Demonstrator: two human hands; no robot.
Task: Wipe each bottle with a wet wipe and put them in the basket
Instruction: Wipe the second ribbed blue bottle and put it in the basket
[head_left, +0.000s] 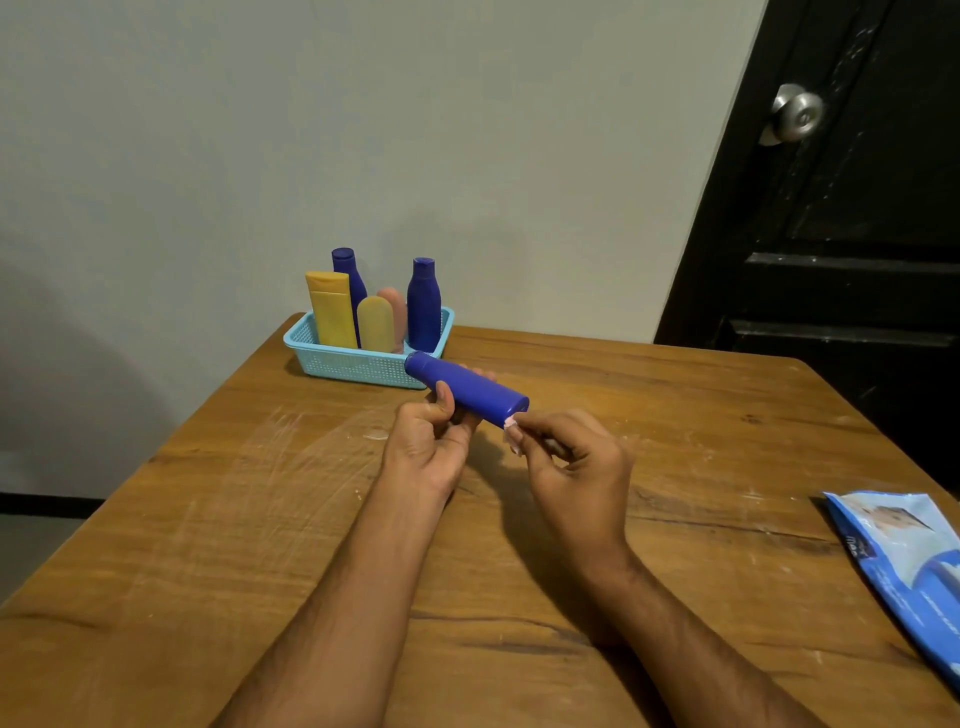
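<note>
Above the worktop (208, 519), beyond our fingers, a basket (358, 366) holds five bottles; our left hand (431, 441) grips a blue bottle (467, 387) sideways while right hand (576, 462) fingers pinch a wet wipe (511, 434) at its base.

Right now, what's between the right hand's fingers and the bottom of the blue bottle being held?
In the head view, a small wad of white wet wipe, pinched by the right hand, sits against the base of the blue bottle that the left hand grips.

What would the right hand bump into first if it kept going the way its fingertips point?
Probably the blue bottle: the right hand pinches a wet wipe right at the bottle's base, and the left hand holds that bottle.
</note>
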